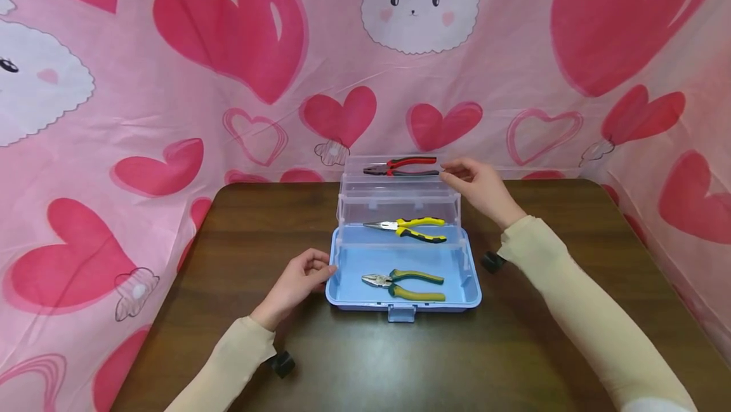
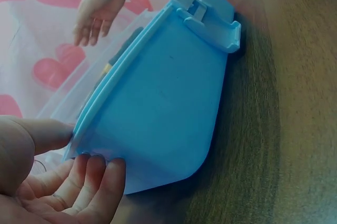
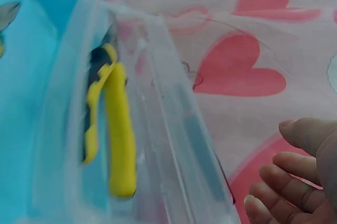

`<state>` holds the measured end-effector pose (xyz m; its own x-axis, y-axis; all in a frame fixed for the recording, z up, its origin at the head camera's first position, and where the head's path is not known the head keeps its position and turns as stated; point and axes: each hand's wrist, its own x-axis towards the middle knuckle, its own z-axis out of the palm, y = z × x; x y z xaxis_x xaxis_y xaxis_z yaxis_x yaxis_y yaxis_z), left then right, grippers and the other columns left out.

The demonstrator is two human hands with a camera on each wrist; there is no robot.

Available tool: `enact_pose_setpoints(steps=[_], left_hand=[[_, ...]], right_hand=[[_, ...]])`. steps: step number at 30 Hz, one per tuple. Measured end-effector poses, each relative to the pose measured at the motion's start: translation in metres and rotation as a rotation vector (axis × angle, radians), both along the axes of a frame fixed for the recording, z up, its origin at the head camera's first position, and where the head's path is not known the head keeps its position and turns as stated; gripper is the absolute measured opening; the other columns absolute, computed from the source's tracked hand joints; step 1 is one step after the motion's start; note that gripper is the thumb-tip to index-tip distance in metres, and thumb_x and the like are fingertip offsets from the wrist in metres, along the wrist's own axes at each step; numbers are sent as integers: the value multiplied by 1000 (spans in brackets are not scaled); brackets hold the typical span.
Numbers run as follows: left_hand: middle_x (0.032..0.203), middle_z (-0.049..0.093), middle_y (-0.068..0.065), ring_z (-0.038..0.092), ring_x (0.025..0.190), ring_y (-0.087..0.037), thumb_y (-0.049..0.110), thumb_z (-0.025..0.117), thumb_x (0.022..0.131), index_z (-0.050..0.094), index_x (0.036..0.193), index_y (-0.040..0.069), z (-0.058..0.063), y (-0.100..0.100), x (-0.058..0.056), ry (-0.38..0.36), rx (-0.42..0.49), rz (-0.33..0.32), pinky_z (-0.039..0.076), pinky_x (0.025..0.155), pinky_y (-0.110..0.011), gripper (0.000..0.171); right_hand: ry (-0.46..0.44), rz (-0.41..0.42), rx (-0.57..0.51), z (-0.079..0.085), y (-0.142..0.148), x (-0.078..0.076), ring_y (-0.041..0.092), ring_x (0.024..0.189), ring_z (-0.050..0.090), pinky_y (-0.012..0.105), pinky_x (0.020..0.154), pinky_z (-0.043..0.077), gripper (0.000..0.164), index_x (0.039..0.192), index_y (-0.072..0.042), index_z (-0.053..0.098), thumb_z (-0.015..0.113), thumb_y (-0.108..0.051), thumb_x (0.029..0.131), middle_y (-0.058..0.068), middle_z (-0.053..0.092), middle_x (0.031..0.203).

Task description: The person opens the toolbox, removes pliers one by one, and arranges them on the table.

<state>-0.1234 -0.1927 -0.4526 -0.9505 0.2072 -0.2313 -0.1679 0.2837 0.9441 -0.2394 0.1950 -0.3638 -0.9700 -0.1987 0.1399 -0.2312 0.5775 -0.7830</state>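
A blue toolbox [image 1: 348,305] stands unfolded on the table, with clear trays raised in steps at its back. My left hand [image 1: 299,282] pinches its left rim, thumb on top and fingers beneath, as the left wrist view shows. Green-handled combination pliers [image 1: 419,296] lie on the box floor. Yellow-and-black needle-nose pliers [image 1: 404,224] lie in the lower clear tray [image 1: 351,212]. Red-and-black combination pliers [image 1: 408,162] rest in the top tray [image 1: 355,179]. Beside their handle ends is my right hand [image 1: 482,190], holding nothing, its fingers apart from the tray in the right wrist view.
The brown wooden table [image 1: 257,215] extends around the box. A blue latch [image 1: 401,314] hangs at the box front. Behind and beside the table hangs a pink cloth [image 1: 320,69] with hearts and rabbit faces. Black wrist devices [image 1: 282,364] sit under both sleeves.
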Motion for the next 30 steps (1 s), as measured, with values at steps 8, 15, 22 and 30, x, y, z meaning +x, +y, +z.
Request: enact_pose_setpoints(steps=[8, 15, 22, 30], left_hand=[[102, 69, -18, 66, 80, -20, 17, 72, 99, 60, 121, -5, -1, -1, 1, 4, 18, 10, 63, 81, -36, 34], [104, 69, -22, 66, 79, -18, 17, 71, 100, 59, 122, -5, 0, 1, 2, 8, 30, 6, 63, 79, -32, 33], [104, 70, -20, 67, 81, -18, 18, 70, 100, 58, 122, -4, 0, 0, 2, 4, 24, -3, 63, 83, -36, 33], [103, 70, -20, 66, 81, -20, 18, 70, 101, 58, 122, -4, 0, 0, 3, 12, 14, -4, 62, 81, -32, 33]], right_hand=[[-30, 25, -12, 7, -24, -22, 30, 112, 62, 42, 92, 58, 43, 137, -10, 66, 72, -30, 99, 11, 67, 131], [-77, 33, -24, 5, -39, -37, 33, 114, 61, 46, 96, 56, 40, 135, -8, 66, 72, -24, 100, 15, 65, 129], [-94, 57, -35, 3, -50, -47, 32, 113, 61, 47, 97, 56, 41, 136, -7, 65, 72, -25, 100, 14, 67, 128], [-12, 104, 132, 3, -61, -62, 31, 106, 62, 45, 91, 56, 42, 135, -7, 68, 76, -22, 97, 14, 68, 117]])
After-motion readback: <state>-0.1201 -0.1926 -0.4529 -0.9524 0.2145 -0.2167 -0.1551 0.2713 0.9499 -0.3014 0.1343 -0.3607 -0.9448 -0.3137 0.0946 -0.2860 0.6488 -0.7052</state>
